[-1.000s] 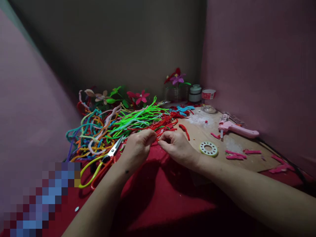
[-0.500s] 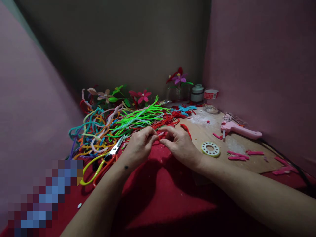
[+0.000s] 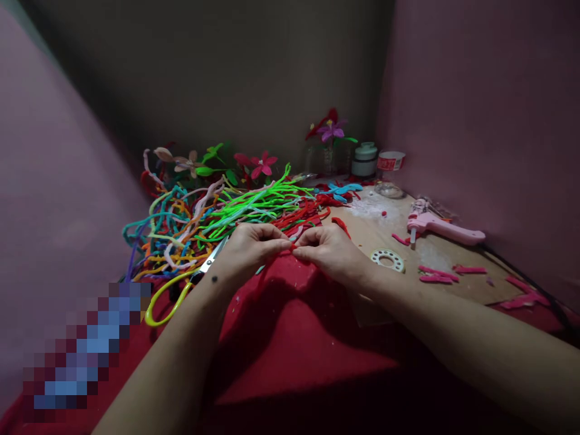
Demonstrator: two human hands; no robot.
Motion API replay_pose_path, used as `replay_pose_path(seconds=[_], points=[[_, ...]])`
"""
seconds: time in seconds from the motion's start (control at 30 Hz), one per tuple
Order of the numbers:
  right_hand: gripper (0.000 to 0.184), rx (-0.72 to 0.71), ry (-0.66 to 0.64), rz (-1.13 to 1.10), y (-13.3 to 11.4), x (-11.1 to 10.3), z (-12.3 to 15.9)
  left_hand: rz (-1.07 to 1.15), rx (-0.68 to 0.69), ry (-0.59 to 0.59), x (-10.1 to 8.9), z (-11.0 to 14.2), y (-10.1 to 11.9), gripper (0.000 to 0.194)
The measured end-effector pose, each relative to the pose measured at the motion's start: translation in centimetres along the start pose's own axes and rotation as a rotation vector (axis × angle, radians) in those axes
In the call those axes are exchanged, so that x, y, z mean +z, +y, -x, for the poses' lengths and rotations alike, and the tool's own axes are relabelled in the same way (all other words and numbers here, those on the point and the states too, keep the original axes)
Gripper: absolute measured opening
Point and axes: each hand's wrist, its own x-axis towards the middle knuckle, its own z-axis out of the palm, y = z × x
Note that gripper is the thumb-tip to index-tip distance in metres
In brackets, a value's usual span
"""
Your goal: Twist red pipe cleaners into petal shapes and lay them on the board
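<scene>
A short red pipe cleaner (image 3: 293,247) is pinched between the fingertips of my left hand (image 3: 254,249) and my right hand (image 3: 327,251), which nearly meet above the red tablecloth (image 3: 317,362). Most of its length is hidden by the fingers. Just behind my hands lies a heap of red pipe cleaners (image 3: 301,219), with bright green pipe cleaners (image 3: 254,208) beside it. Scissors with yellow handles (image 3: 167,302) rest left of my left hand, partly covered by that wrist. A white ring with holes (image 3: 387,260) lies right of my right hand.
Tangled colourful pipe cleaners (image 3: 170,229) spread at the left. On the right, a pink glue gun (image 3: 446,229) lies on a brown board (image 3: 362,232) with pink pieces (image 3: 437,275). Fuzzy flowers (image 3: 263,164), a lidded jar (image 3: 365,160) and a cup (image 3: 392,161) stand at the back.
My left hand has shifted slightly left and turned. My right fingers have closed from a looser curl into a pinch on the red pipe cleaner. The view has tilted slightly.
</scene>
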Motion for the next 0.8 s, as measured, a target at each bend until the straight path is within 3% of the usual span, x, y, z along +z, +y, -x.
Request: replay_pose_path(seconds=[0.1, 0.23, 0.43, 0.57, 0.73, 0.8], points=[[0.014, 0.026, 0.031, -0.037, 0.0, 0.3, 0.1, 0.247, -0.078, -0.094, 0.3, -0.3, -0.5, 0.019], [0.013, 0.089, 0.034, -0.138, 0.3, 0.5, 0.0, 0.417, -0.106, -0.102, 0.8, -0.6, -1.1, 0.019], [0.011, 0.036, -0.037, -0.224, 0.9, 0.6, -0.1, 0.362, -0.129, -0.077, 0.6, -0.4, -0.8, 0.016], [0.012, 0.185, -0.184, -0.448, 0.9, 0.6, 0.1, 0.278, -0.086, -0.026, 0.9, -0.2, -0.4, 0.014], [0.008, 0.403, -0.27, -0.683, 0.8, 0.6, 0.0, 0.221, 0.002, 0.067, 1.5, -0.1, 0.0, 0.011], [0.009, 0.428, -0.29, -0.715, 0.7, 0.7, 0.0, 0.175, 0.035, 0.102, 1.5, -0.2, -0.1, 0.01]])
